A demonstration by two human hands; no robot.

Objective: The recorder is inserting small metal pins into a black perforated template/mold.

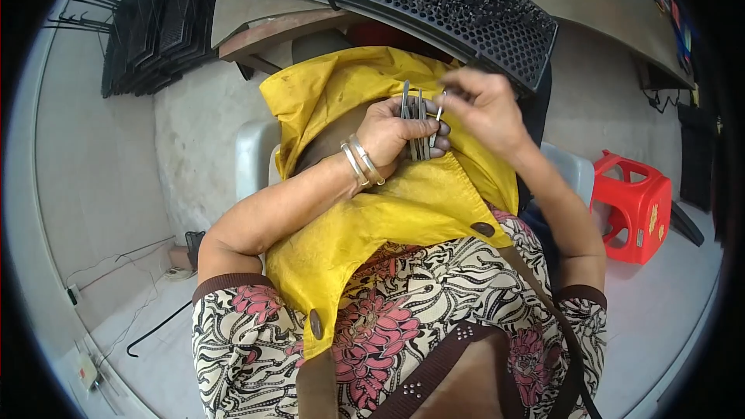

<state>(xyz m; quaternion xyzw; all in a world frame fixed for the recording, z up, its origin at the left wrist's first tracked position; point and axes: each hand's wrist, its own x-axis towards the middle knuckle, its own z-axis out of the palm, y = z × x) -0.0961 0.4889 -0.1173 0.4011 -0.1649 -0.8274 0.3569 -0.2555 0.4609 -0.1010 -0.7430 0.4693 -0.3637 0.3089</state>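
Observation:
My left hand (386,133) is closed around several slim metal pieces (420,128) that look like tweezers. They stand roughly side by side, with the thumb across them and darkened fingertips behind. One brighter metal piece (438,115) leans at the right of the bunch, between the two hands. Beside its upper end, my right hand (489,109) is curled in a pinch, slightly blurred; what its fingers hold, if anything, is hidden. Both hands are above the yellow apron (326,85) spread over my lap.
Ahead lies a black rack (504,40) with round holes, densely filled with small dark upright pieces, on a wooden table (260,12). More black racks (159,31) are stacked at the far left. A red plastic stool (632,206) stands at right, beside my grey chair (254,157).

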